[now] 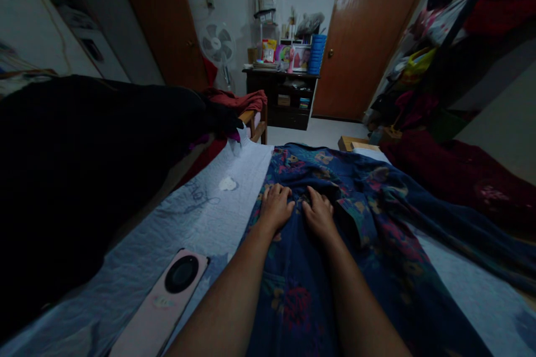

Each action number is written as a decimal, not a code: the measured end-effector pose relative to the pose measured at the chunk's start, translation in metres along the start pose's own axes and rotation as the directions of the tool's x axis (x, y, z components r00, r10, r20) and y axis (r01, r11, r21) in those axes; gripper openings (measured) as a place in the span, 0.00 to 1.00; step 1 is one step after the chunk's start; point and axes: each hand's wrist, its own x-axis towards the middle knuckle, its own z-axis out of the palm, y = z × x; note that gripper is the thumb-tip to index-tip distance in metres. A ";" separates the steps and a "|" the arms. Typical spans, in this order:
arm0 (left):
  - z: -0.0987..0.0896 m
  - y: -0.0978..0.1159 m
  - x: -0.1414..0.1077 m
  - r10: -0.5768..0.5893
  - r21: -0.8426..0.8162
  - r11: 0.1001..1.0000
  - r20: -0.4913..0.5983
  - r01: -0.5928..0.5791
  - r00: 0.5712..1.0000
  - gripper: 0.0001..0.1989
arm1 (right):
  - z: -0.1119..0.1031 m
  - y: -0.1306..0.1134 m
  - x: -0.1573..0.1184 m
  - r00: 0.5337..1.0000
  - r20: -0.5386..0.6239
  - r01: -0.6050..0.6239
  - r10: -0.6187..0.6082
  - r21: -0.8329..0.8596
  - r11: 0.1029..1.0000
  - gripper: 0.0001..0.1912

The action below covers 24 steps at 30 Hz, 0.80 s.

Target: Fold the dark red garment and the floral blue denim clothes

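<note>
A dark blue garment with a floral pattern [297, 301] lies spread over the pale bedding, one sleeve stretching off to the right. On its upper part rests my left hand [276, 206], fingers spread a little and lying on the cloth. A short distance to its right, my right hand [319, 212] touches the same garment, its fingers somewhat curved and pointing away from me. Bunched cloth and a folded flap are beside the right hand. Neither hand shows cloth gripped between its fingers.
A pink phone [161, 304] lies on the pale bedding [167, 234] at the lower left. Black cloth [84, 178] is heaped on the left, a dark red garment [469, 178] on the right. Beyond stand a dark cabinet [278, 117] and a fan [218, 44].
</note>
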 end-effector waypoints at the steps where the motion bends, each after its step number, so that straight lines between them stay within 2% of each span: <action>1: 0.000 0.000 0.000 0.000 0.007 1.000 0.000 0.000 1.000 0.12 | 0.000 0.001 0.001 1.000 0.010 0.003 -0.003 0.010 1.000 0.29; 6: 0.006 0.000 -0.002 0.007 0.037 0.999 -0.010 -0.007 1.000 0.19 | -0.002 0.007 0.005 0.999 0.008 0.037 -0.037 0.053 0.998 0.31; 12: 0.014 -0.001 -0.003 -0.005 0.069 0.998 0.071 0.000 0.997 0.25 | 0.003 0.006 0.003 0.999 -0.011 0.032 -0.033 -0.088 0.996 0.33; 14: 0.013 -0.001 -0.003 -0.011 0.061 0.998 0.080 0.006 0.997 0.25 | 0.003 0.002 0.002 0.998 -0.050 0.022 -0.028 -0.116 0.993 0.33; 17: 0.011 -0.002 0.000 -0.021 0.022 1.000 0.068 0.020 0.997 0.26 | -0.003 -0.004 0.000 0.984 -0.177 -0.003 -0.014 -0.096 0.995 0.29; 19: 0.008 -0.003 0.002 -0.031 -0.023 0.999 0.042 0.032 0.999 0.27 | -0.006 -0.008 -0.001 0.976 -0.203 0.065 -0.076 -0.060 0.996 0.24; 22: 0.003 -0.006 0.005 -0.052 -0.092 0.995 -0.011 0.051 0.999 0.27 | -0.006 -0.012 -0.002 0.971 -0.080 0.225 -0.226 -0.023 0.974 0.22; 24: 0.000 -0.009 0.006 -0.052 -0.119 0.992 -0.027 0.048 0.998 0.24 | -0.004 -0.013 -0.004 0.963 0.031 0.268 -0.267 -0.033 0.963 0.22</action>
